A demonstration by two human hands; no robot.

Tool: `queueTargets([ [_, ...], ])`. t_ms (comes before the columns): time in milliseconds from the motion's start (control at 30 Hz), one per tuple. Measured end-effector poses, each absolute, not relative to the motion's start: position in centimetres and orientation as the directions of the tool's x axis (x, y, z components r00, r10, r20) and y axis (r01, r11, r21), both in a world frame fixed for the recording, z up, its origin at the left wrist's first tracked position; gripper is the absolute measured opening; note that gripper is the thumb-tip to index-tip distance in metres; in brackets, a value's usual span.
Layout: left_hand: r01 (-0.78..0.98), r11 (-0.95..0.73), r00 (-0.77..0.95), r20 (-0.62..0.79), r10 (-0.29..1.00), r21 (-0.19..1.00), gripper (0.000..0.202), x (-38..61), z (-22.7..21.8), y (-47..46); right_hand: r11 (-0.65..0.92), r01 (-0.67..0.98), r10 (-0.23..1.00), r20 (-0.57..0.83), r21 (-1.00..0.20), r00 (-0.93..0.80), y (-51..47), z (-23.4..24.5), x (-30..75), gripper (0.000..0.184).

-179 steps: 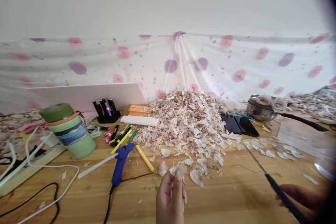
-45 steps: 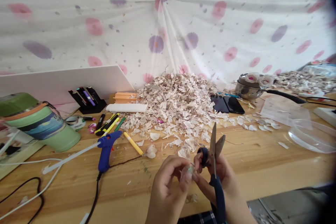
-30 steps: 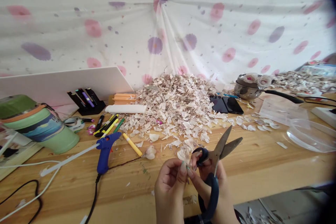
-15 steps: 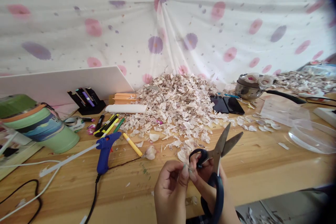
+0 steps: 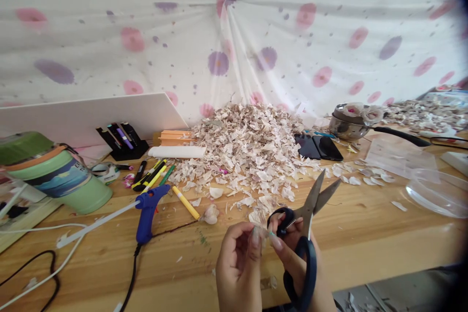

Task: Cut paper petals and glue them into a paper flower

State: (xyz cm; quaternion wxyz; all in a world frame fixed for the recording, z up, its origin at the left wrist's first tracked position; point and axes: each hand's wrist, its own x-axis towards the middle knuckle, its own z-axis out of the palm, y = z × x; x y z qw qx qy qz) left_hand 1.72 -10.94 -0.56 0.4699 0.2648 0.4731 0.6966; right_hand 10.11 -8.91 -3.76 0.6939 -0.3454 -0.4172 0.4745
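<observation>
My left hand (image 5: pixel 239 263) pinches a thin, pale, papery petal (image 5: pixel 260 231) between thumb and forefinger. Close beside it, my right hand (image 5: pixel 292 253) carries dark-handled scissors (image 5: pixel 310 209), hooked over the fingers with the blades parted and pointing up and away. The right thumb and forefinger are at the petal's edge; whether they grip it too is hard to make out. Behind the hands rises a big heap of dry whitish petals (image 5: pixel 248 151), with loose bits trailing toward me. A pale bulb-like petal cluster (image 5: pixel 210 214) lies left of the hands on the wooden table (image 5: pixel 175 273).
On the left are a blue glue gun (image 5: pixel 148 214), a yellow marker (image 5: pixel 185 203), a green tumbler (image 5: pixel 69 180) and a pen stand (image 5: pixel 127 148). To the right are two phones (image 5: pixel 328 148), a pan (image 5: pixel 347 126) holding flowers, and a clear round dish (image 5: pixel 437 192).
My right hand and the scissors have shifted slightly right, opening a small gap between the fingertips of both hands. The left hand barely moved. The whole view has drifted slightly.
</observation>
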Motion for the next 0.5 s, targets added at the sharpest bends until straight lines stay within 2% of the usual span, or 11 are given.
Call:
queueTargets([
  [67,-0.45,-0.097,-0.41,-0.108,0.906,0.888,0.035,1.7,-0.3,-10.8,0.31,-0.385,0.947,0.247,-0.869,0.203,-9.0,-3.5,10.1,0.026],
  [233,-0.497,-0.077,-0.366,-0.128,0.922,0.864,0.036,1.8,-0.2,-10.7,0.21,-0.365,0.965,0.132,-0.907,0.227,-9.5,-3.0,9.6,0.031],
  [400,-0.473,-0.09,-0.373,-0.106,0.922,0.877,0.037,1.9,-0.7,-10.9,0.234,-0.342,0.966,0.179,-0.91,0.186,-9.3,-3.6,9.9,0.031],
  [500,-0.425,-0.151,-0.408,-0.04,0.912,0.893,0.035,2.3,-1.5,-11.1,0.232,-0.327,0.96,0.161,-0.916,0.231,-9.4,-3.5,9.9,0.031],
])
